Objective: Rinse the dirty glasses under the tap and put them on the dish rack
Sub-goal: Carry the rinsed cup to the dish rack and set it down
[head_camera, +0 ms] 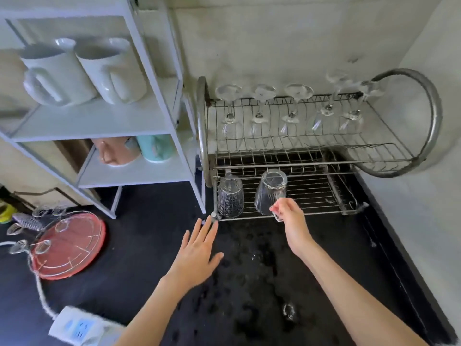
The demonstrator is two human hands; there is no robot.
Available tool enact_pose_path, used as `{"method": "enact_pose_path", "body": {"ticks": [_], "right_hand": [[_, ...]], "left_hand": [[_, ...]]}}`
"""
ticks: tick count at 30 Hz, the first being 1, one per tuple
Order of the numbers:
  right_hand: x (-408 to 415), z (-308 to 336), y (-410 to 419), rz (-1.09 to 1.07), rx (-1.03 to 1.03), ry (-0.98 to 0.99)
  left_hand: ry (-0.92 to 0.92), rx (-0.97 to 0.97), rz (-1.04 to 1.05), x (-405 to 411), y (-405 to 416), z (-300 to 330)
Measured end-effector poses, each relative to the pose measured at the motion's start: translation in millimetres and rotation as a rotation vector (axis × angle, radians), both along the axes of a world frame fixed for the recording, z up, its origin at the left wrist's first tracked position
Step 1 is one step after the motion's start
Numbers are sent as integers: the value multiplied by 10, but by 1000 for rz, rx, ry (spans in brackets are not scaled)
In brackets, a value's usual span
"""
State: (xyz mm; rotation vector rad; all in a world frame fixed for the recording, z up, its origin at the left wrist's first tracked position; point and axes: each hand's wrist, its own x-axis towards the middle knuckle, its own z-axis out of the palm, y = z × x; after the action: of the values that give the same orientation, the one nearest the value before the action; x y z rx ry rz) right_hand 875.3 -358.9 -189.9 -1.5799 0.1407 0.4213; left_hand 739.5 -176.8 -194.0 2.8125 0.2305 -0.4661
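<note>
While the right hand [290, 213] pinches the rim of a clear, upside-down tumbler glass [270, 192], the left hand [197, 250] hovers flat with fingers spread.
That glass tilts over the lower tier of the two-tier metal wire dish rack [311, 193], near an inverted patterned glass mug [230, 197].

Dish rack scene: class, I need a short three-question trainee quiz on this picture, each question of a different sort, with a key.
1. True or false: the right hand holds a glass tumbler upside down at the lower tier of the dish rack.
2. How many stemmed glasses hang on the upper tier?
3. The left hand is: A) gripping the patterned glass; B) open above the dark counter; C) holding a mug.

Key: 1 true; 2 five; 3 B.
</note>
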Motion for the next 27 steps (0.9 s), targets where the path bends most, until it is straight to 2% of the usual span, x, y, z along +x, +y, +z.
{"method": "enact_pose_path", "body": {"ticks": [8, 14, 19, 23, 27], "right_hand": [[278, -229, 186, 153, -18, 72], [259, -299, 250, 170, 5, 86], [200, -338, 272, 171, -2, 63], [201, -317, 220, 208, -78, 62], [72, -279, 128, 307, -247, -19]], "left_hand": [[-25, 35, 78, 255, -104, -163], [63, 87, 82, 274, -96, -177], [30, 61, 86, 302, -104, -175], [36, 37, 84, 291, -81, -176], [79, 24, 0, 284, -35, -133]]}}
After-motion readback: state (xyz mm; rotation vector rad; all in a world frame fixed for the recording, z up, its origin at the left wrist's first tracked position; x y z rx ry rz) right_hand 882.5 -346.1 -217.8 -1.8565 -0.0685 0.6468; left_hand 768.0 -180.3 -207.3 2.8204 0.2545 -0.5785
